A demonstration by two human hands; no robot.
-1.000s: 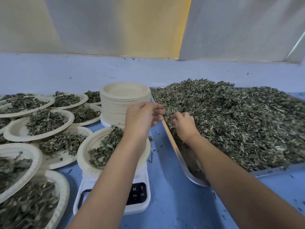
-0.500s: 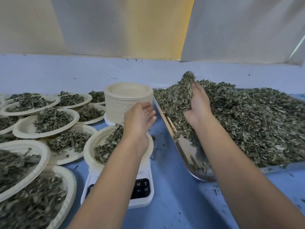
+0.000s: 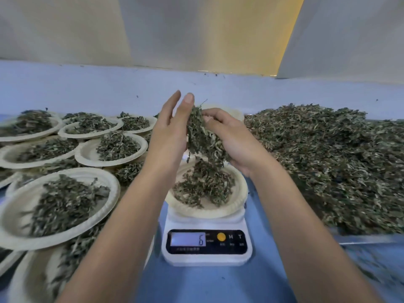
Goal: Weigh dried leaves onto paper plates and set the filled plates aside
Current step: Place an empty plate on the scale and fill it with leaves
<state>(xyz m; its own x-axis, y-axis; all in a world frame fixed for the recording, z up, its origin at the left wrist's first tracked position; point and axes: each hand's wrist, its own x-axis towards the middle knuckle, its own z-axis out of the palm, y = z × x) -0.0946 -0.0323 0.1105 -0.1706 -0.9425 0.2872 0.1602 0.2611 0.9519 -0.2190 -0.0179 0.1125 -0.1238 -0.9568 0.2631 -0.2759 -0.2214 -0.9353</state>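
Note:
A paper plate (image 3: 239,191) with a small heap of dried leaves stands on a white digital scale (image 3: 206,247) whose display reads 6. Above the plate my right hand (image 3: 231,138) grips a handful of dried leaves (image 3: 202,136), and bits of it hang down toward the plate. My left hand (image 3: 172,130) stands beside the handful with straight fingers, its palm against the leaves. A big heap of loose dried leaves (image 3: 328,158) fills a metal tray (image 3: 369,238) to the right of the scale.
Several filled paper plates (image 3: 13,213) cover the blue table (image 3: 209,285) to the left of the scale, some overlapping. A stack of unused plates (image 3: 237,113) shows partly behind my hands. A pale wall ledge runs along the back.
My right hand has carried its handful from the tray to above the plate on the scale. My left hand has risen and opened against the handful. The camera has moved closer to the scale.

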